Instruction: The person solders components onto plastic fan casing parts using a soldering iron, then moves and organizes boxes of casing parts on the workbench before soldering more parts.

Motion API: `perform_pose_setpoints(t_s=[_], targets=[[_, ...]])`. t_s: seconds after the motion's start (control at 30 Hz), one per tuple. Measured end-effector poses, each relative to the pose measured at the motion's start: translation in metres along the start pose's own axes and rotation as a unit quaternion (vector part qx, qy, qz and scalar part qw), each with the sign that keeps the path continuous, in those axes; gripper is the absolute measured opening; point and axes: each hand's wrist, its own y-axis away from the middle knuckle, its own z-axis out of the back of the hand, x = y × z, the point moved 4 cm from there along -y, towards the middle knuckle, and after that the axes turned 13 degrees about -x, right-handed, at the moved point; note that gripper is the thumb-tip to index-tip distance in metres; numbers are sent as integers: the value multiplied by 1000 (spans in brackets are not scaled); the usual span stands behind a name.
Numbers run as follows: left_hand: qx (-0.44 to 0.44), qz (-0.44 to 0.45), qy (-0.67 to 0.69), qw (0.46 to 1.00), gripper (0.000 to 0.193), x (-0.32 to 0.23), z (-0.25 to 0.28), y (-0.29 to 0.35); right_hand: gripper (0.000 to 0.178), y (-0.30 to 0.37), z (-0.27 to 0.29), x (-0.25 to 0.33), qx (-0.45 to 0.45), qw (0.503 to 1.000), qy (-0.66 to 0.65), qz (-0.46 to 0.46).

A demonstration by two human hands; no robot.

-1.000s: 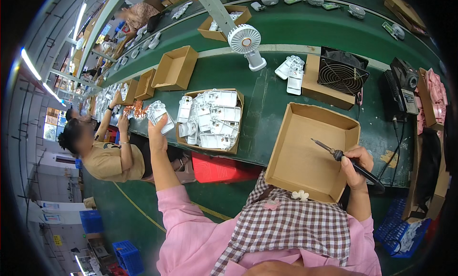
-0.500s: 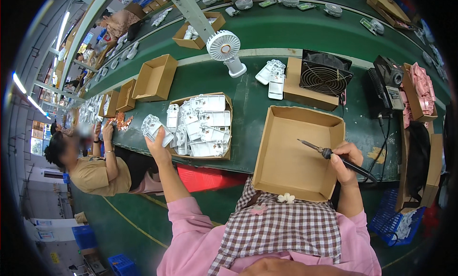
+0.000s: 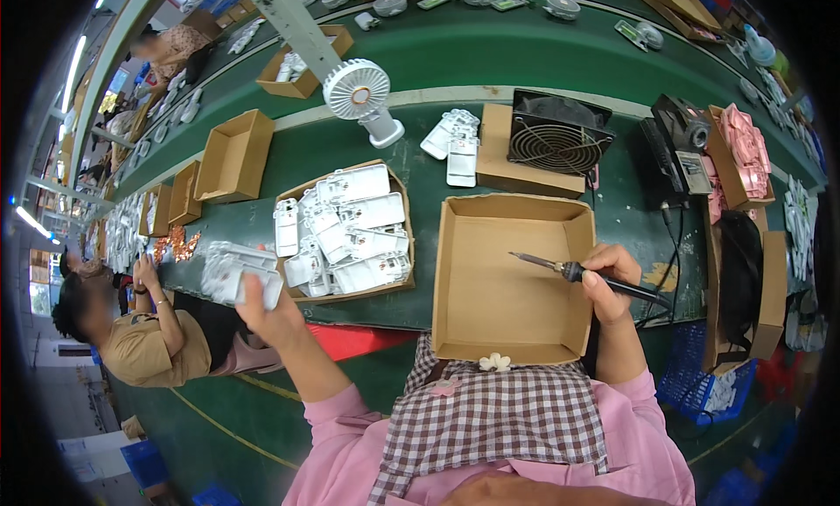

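Observation:
My left hand is closed around white plastic casings, blurred by motion; I cannot tell how many. It holds them by the left edge of a cardboard box filled with several similar white casings. A soldering iron with a black handle is gripped in my right hand, its metal tip pointing left. Beneath the tip is a shallow open cardboard tray, tilted at the table's near edge against my checked apron.
A white handheld fan stands behind the filled box. Two or so white casings lie beside a black exhaust fan. Farther right are a black soldering station with its cable and a box of pink parts. A co-worker sits at left.
The whole view has shifted, so the table appears farther left. My left hand has drawn the casings slightly toward me and turned them. My right hand keeps the soldering iron over the tray.

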Motion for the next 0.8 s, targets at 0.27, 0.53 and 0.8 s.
perform_pose_setpoints(t_s=[0.27, 0.53, 0.8], targets=[[215, 456, 315, 804, 84, 24, -119, 107, 22, -1, -22, 31, -108, 980, -166, -3], [253, 472, -11, 844, 74, 79, -165, 158, 19, 19, -28, 38, -111, 985, -112, 67], [262, 349, -95, 895, 86, 99, -163, 160, 14, 19, -30, 32, -112, 990, -2, 83]])
